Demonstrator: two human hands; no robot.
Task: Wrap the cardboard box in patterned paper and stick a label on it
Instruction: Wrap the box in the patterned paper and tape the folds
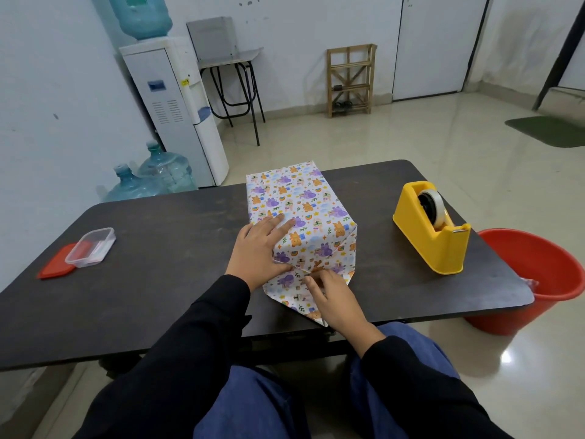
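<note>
Paper-wrapped box (pixel 300 210): left hand (pixel 256 251) flat on top, right hand (pixel 332 296) pinches paper flap (pixel 291 296).

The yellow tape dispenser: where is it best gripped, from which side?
Probably the tall far end of the yellow tape dispenser, from above, fingers down both flat sides. It stands upright; the cutter sits at the low near end, away from that grip.

Black sleeves (pixel 202 337) reach the wrists of the left hand (pixel 258 251) and right hand (pixel 332 299); the trousers (pixel 253 407) are blue denim.
</note>
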